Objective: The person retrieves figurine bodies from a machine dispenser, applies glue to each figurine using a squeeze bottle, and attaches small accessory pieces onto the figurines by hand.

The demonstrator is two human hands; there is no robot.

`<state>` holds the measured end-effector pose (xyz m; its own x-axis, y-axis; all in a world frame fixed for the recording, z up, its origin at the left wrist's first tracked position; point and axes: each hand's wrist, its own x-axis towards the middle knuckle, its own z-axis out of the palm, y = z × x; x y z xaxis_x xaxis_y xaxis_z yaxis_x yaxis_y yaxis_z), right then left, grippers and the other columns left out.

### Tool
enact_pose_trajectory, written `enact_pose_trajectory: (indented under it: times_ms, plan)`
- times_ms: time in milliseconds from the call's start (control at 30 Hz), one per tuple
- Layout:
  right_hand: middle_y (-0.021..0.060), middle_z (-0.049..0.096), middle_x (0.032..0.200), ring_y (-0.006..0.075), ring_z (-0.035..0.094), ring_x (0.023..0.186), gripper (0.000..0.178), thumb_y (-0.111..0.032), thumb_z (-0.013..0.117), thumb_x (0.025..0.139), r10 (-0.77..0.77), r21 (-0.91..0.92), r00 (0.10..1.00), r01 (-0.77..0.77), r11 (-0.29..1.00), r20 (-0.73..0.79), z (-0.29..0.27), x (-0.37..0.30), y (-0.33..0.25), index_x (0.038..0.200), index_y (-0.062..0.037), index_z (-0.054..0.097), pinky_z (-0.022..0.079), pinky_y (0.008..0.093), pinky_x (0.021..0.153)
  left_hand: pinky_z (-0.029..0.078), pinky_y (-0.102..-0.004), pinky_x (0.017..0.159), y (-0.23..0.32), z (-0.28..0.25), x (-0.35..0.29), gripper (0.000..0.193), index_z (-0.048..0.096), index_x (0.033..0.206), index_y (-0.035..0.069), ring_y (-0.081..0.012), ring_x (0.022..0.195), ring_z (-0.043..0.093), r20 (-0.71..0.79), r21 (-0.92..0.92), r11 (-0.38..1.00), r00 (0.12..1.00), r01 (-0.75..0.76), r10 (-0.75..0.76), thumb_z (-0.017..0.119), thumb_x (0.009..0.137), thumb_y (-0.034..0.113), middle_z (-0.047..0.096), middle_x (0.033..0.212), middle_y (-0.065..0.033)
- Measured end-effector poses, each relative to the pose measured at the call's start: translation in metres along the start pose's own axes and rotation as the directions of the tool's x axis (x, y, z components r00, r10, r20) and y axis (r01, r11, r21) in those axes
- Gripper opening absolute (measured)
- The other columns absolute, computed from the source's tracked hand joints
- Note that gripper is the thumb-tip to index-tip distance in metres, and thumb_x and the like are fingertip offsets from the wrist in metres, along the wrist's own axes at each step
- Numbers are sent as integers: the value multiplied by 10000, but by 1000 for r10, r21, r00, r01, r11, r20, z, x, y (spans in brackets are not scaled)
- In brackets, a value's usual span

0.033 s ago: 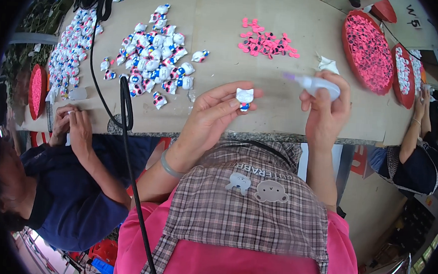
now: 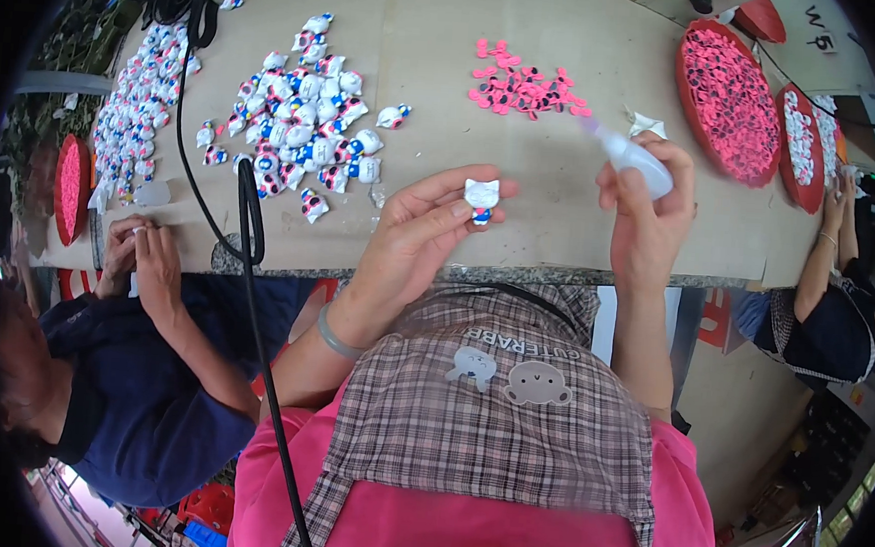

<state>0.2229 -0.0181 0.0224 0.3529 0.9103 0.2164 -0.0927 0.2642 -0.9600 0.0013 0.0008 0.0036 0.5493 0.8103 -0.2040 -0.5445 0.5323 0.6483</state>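
Observation:
Between the thumb and fingers of my left hand [image 2: 426, 218] is a small white cat figurine [image 2: 481, 193] with a blue lower body. It is held upright just above the table's near edge. My right hand [image 2: 653, 191] grips a translucent white squeeze bottle [image 2: 633, 161] with a purplish nozzle. The nozzle points up and left, away from the figurine and apart from it. Beyond the nozzle lies a loose pile of small pink pieces with dark spots [image 2: 529, 91]. Left of my left hand is a heap of white and blue cat figurines [image 2: 302, 115].
A black cable [image 2: 252, 222] hangs across the left side. At the right stand a red tray of pink pieces [image 2: 729, 101] and a red tray of white pieces [image 2: 802, 145]. A co-worker's hands [image 2: 148, 256] work at the left; another person's arm [image 2: 829, 232] shows at far right.
My right hand has tilted the squeeze bottle, so its nozzle now points farther up the table. My left hand still holds the figurine in nearly the same place.

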Motion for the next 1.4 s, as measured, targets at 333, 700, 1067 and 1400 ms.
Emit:
enact_pose_trajectory:
  times_ms: [333,700,1067,1400]
  plan:
    - [70,587,880,177,618,766,232,-13,678,776,154,-507,988,-140,851,-13,-15,49,23,956,-18,531,507,308,666,463,-328,917,1,0,0,367,494,1276,-39,-202,1008,604,-23,-3,1000,1000,19,-19,497,926,71,585,1203,-208]
    - [158,642,767,334,627,688,146,-77,708,723,10,-877,974,200,436,227,0,67,44,819,-1,629,503,408,655,458,-343,934,0,-5,0,370,491,1280,-45,-214,1030,598,-18,-14,1000,1000,25,-26,495,928,69,580,1209,-211]
    - [93,662,762,105,601,578,73,-52,641,839,538,-92,775,-541,836,332,2,33,3,893,-6,625,454,224,487,462,-346,938,-6,-5,1,349,511,1262,-43,-217,1020,604,-61,25,999,998,-24,25,510,930,65,601,1171,-170]
    - [91,670,770,94,601,587,79,-38,660,832,493,-47,777,-518,854,391,28,-9,2,880,-6,607,451,210,483,473,-273,907,-10,-1,-1,317,555,1215,-27,-148,1018,597,-60,312,944,990,-105,130,574,901,18,609,1120,-97]
